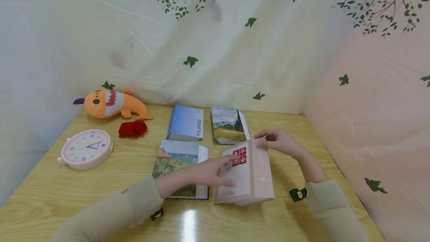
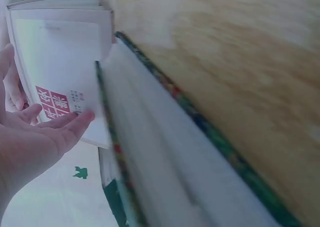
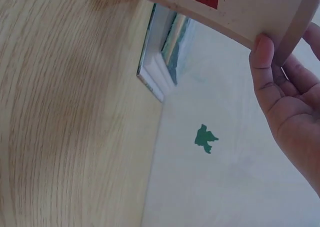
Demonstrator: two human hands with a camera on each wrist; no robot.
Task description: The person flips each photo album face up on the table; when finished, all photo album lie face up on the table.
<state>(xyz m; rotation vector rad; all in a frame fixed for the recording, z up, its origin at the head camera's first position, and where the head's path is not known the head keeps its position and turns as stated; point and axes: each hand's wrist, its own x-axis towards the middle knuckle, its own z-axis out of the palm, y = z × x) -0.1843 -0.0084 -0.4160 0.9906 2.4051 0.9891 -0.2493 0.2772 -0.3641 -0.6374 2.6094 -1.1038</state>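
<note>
A pale pink book (image 1: 262, 182) with a red block of Chinese characters on its cover is tilted up at the front right of the table. My right hand (image 1: 280, 143) pinches its upper edge near the spine, and in the right wrist view the thumb (image 3: 263, 52) presses on the cover. Across the front cover, my left hand (image 1: 213, 171) lies with its fingers extended and apart. Under the left forearm is a book with a seaside painting (image 1: 178, 154) on its cover, partly hidden by the arm.
Behind stand a blue POLAROID book (image 1: 186, 120) and a book with a landscape painting (image 1: 228, 124). At left are a pink-rimmed clock (image 1: 87, 148), a red yarn bundle (image 1: 132, 129) and an orange plush shark (image 1: 114, 104). A patterned curtain (image 1: 218, 47) closes off the back.
</note>
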